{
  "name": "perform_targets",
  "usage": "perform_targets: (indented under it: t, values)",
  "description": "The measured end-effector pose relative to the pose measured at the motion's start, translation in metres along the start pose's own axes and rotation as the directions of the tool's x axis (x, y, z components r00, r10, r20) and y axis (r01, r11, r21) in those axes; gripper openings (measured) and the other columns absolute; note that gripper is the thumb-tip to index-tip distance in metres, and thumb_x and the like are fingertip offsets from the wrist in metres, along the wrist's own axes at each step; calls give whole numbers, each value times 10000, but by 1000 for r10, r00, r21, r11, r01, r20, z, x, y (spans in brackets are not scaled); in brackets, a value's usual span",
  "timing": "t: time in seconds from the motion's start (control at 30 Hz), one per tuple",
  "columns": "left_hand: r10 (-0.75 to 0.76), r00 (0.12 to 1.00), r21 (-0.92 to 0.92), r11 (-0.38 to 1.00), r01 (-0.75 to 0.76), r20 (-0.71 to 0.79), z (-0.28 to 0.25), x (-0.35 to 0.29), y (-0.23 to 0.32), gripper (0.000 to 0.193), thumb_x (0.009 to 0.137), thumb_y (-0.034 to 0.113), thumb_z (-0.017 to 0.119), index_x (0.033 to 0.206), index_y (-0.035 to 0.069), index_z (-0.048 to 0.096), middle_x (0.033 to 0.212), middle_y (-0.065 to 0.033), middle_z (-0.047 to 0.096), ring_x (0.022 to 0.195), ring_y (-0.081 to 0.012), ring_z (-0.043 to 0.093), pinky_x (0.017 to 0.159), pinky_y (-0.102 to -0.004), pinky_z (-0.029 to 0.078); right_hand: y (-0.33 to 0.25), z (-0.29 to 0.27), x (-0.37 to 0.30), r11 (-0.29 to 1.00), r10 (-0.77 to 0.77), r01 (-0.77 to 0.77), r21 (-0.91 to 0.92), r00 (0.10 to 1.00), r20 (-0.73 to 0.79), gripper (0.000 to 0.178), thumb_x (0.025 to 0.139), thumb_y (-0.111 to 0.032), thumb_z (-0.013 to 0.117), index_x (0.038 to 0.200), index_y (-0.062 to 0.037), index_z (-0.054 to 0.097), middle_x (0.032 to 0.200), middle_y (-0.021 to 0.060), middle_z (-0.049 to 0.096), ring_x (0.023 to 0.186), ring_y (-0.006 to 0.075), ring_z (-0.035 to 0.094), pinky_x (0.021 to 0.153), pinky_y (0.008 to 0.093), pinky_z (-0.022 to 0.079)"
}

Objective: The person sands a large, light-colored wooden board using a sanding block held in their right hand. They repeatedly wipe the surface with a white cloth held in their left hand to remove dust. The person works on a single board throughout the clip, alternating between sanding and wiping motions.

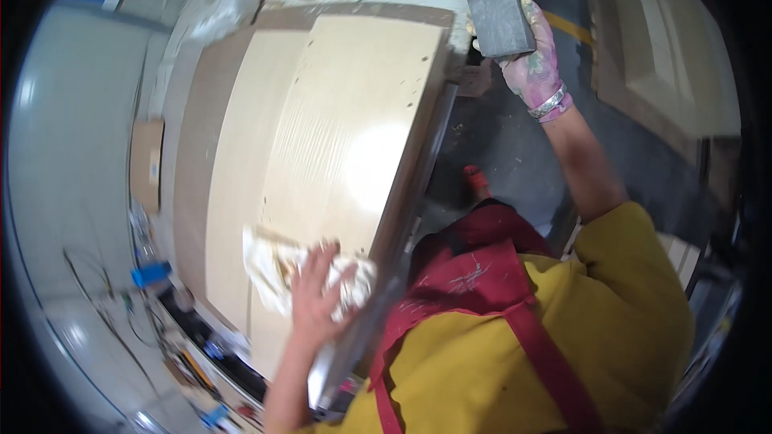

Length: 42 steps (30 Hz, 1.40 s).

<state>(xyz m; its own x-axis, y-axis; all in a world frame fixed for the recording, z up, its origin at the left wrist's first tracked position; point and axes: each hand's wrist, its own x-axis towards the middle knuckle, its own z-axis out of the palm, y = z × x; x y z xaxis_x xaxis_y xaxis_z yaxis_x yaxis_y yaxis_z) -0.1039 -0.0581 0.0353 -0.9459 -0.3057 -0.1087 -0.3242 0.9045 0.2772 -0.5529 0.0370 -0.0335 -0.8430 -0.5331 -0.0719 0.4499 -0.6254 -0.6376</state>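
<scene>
Far left, a pale wall point(72, 153); a piece of cardboard point(146, 165) stands near it, with a blue object point(150, 273) of unclear kind lower down and a clutter of small tools point(197, 370) toward the bottom. Next, a brown panel point(201, 120), and on it two long pale boards, the left board point(233, 161) and the right board point(342, 104), side by side and running away from me. The right board shows wavy grain, a few dark marks along its edges and a strong patch of glare. At the near part of the boards lies a crumpled white cloth point(269, 267) with brownish stains. My left hand point(318, 299), bare, rests on the cloth palm down, fingers spread and slightly bent; whether the fingertips pinch any fabric, I cannot tell. To the right, my red apron point(482, 269) over a yellow shirt point(627, 273). Beyond the boards' far right corner, my right hand point(529, 64), in a stained pink glove with a silvery band at the wrist, is closed round a grey block point(498, 14), held apart from the boards, over the dark floor point(515, 161).
</scene>
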Motion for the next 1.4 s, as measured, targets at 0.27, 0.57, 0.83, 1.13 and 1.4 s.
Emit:
perform_targets:
  t: [0.27,0.57,0.83,1.13,1.4]
  values:
    - [339,940,71,938,-341,32,-15,225,12,611,742,303,740,1315,187,563,1525,-98,375,1392,-368,344,1088,-579,302,-2,-65,7,982,187,-188,-9,981,-57,571,998,-470,426,1326,-7,489,1085,220,661,870,299,694,677,381,583]
    - [-18,940,-327,940,-100,-340,-31,437,3,450,846,110,685,1275,35,573,1309,-151,590,1159,-331,593,970,-378,468,-19,-85,7,920,200,-210,-331,978,-65,514,990,-369,512,1370,-26,464,1119,103,640,916,174,651,803,304,529]
    - [-747,657,-224,660,717,-99,-133,154,-134,485,842,371,698,1149,-2,643,845,-131,706,778,-206,676,696,-347,525,-19,-59,32,919,179,-107,-380,971,160,543,1011,-343,479,1425,-2,398,1210,103,614,1012,180,644,855,290,516]
    - [-850,522,-228,494,839,78,-46,-26,-79,530,610,169,892,1027,12,604,897,-144,644,794,-321,591,753,-399,490,54,55,53,917,211,-120,-379,955,209,408,1012,-292,511,1327,-34,517,1224,74,615,1119,168,598,970,303,470]
    - [-846,475,-324,391,862,242,-43,-48,-138,678,844,271,746,1368,-48,459,1175,-247,625,1077,-200,607,941,-395,469,69,108,51,770,299,-82,-633,922,244,743,897,-516,613,1403,4,450,1296,120,569,1174,187,526,1022,297,386]
